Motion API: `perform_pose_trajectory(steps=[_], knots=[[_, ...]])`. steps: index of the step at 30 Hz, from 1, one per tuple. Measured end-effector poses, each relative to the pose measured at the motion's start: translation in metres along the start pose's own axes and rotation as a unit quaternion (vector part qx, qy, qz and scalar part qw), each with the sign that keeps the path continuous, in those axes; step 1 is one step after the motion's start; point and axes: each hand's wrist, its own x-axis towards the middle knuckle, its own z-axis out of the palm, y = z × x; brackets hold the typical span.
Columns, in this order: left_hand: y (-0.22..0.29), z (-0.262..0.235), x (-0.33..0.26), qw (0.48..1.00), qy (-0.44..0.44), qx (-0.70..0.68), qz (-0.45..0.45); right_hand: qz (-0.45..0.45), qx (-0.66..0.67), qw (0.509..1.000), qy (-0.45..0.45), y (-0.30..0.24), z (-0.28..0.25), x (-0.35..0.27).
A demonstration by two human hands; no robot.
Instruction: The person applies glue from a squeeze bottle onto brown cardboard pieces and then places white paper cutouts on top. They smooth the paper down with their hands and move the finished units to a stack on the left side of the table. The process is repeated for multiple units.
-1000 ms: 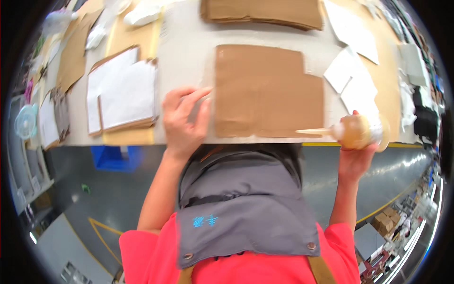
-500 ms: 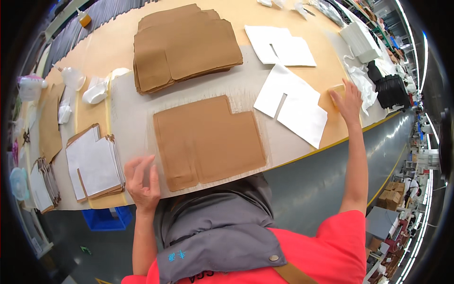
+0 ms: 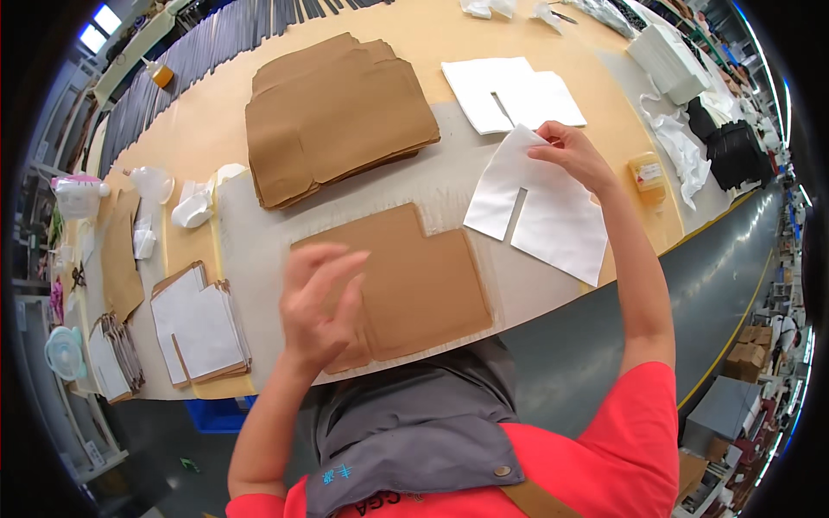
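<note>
My right hand [image 3: 577, 157] pinches the top corner of a white slotted sheet [image 3: 557, 220], which lies right of centre and bends up slightly at the held corner. My left hand [image 3: 318, 302], a little blurred, is over the left part of a brown notched panel [image 3: 423, 289]; its fingers are curled but apart, and nothing shows between them. The panel lies flat near the table's front edge, partly covered by that hand. Beyond the held sheet rests a stack of similar white pieces [image 3: 553, 95]. A stack of brown panels [image 3: 345, 116] sits behind the single one.
Stacked white-and-brown pieces [image 3: 199, 324] stand at the left front. A yellowish container [image 3: 648, 177] is right of my right hand. Farther right are a white block [image 3: 669, 65] and a black bundle [image 3: 738, 154]. Dark strips [image 3: 216, 52] line the far left.
My right hand has moved left from the yellowish container and taken hold of the white sheet's corner. My left hand has moved right and up, over the brown panel.
</note>
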Motion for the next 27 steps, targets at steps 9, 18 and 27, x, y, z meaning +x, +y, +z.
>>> perform_pose_trajectory(steps=[9, 18, 27], knots=[[0.019, 0.137, 0.119, 0.96, -0.173, -0.217, 0.05, -0.081, 0.015, 0.996, 0.038, -0.025, -0.017, -0.065], [0.094, 0.082, 0.113, 0.848, -0.298, -0.435, -0.054, -0.233, 0.24, 0.922, 0.194, 0.011, -0.025, -0.134], [0.085, -0.049, 0.055, 0.805, -0.186, -0.515, -0.227, -0.031, 0.502, 0.863, -0.047, -0.015, 0.111, -0.15]])
